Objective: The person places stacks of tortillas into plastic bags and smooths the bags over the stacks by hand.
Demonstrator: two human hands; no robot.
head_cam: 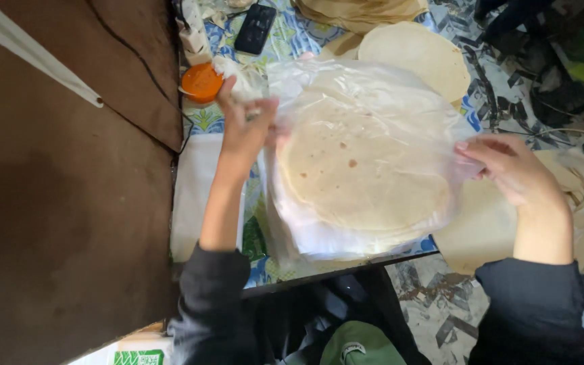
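Note:
A stack of round pale flatbreads (363,169) sits inside a clear plastic bag (373,88) on a table with a blue patterned cloth (285,40). My left hand (245,125) grips the bag's left edge, fingers pinched on the plastic. On the opposite side, my right hand (508,169) pinches the bag's right edge. Both arms wear dark sleeves. The bag is stretched between the two hands over the bread.
More loose flatbreads (417,54) lie at the back of the table, another (474,230) under my right arm. An orange lid (201,82), a black phone (255,28) and a white power strip (194,30) sit at the back left. A brown wall (69,203) stands left.

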